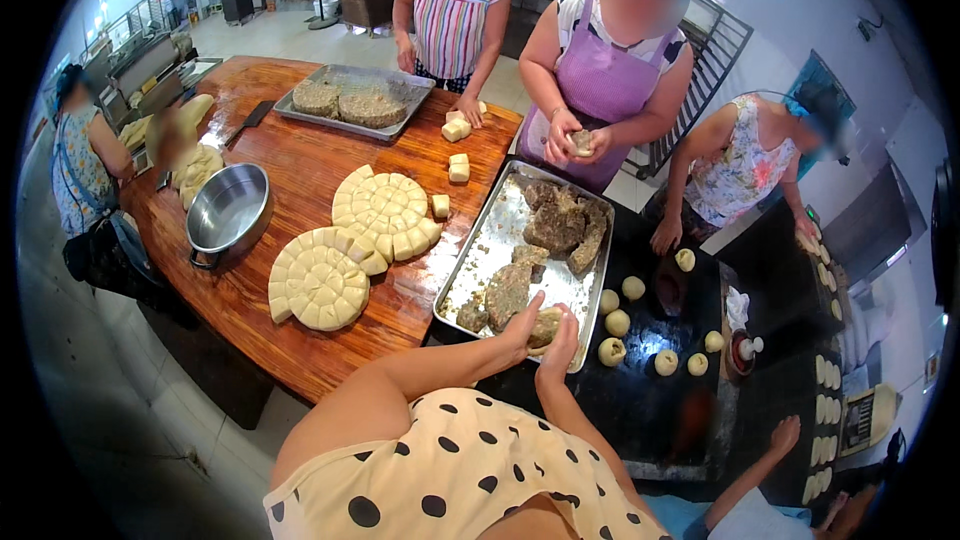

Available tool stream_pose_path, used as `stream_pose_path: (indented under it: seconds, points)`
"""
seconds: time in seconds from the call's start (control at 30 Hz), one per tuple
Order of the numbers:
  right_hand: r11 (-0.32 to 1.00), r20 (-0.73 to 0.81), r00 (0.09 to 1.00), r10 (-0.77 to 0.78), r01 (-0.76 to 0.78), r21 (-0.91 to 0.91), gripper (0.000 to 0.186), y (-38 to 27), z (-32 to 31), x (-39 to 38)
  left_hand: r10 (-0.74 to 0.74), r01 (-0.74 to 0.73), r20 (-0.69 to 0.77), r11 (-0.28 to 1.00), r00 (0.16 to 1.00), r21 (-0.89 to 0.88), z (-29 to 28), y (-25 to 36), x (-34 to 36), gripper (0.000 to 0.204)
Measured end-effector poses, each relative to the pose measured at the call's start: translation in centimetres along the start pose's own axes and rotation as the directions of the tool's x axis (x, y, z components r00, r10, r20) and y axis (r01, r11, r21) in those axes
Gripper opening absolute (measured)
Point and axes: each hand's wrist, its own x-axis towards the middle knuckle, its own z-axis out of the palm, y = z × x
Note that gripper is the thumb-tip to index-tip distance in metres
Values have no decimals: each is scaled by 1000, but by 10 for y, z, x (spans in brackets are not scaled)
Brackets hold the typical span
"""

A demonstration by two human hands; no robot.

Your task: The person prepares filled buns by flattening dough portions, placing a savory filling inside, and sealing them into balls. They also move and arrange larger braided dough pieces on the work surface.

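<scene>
Between my left hand and my right hand is a lump of brownish filling. Both hands close around it from either side, above the near end of a metal tray. Whether dough lies under the lump is hidden by my fingers. Larger chunks of crumbly filling sit in the tray's far half, and a smaller mound lies just beyond my hands. Several round filled dough balls rest on the black surface to the right.
On the wooden table lie two rounds of cut dough, a steel basin, a cleaver and another filling tray. A person in a purple apron works across the tray; other people stand around. A lidded pot is right.
</scene>
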Motion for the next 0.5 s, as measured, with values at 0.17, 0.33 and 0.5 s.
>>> stream_pose_path:
  seconds: [0.17, 0.33, 0.5]
  points:
    - [984, 212, 962, 170, -179, 22, 39, -5, -20, 19, -23, 19, 52, 997, 998, 76, 18, 22, -41, 52]
    - [886, 162, 985, 53, 29, -463, 35, -23, 0, 1, 141, -23, -189, 853, 972, 522, 9, 4, -20, 64]
    - [834, 170, 948, -267, 316, -452, 34, -16, 2, 3, 374, -156, -106, 604, 921, 781, 6, -3, 0, 83]
